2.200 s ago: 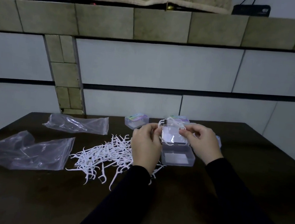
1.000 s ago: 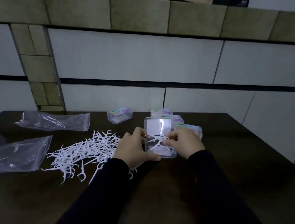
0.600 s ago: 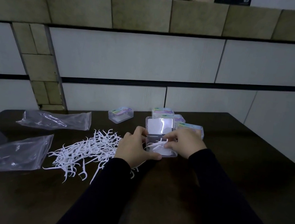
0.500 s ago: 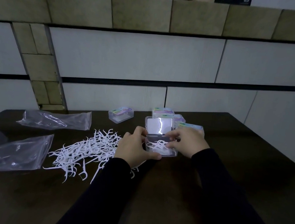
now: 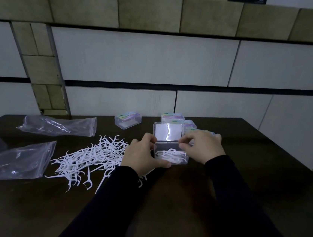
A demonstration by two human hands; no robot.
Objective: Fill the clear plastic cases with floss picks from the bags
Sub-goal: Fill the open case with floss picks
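Seating Floss Picks in the Open Case

Lying left of the left hand, the loose floss picks are light, springy and prone to tangling; pinch them by the handles. That hand curls around the open case, bracing its left wall. The thin, slippery case holds some picks. At its right corner, the right hand pinches the hinge edge below the raised lid.

No legible text on case labels
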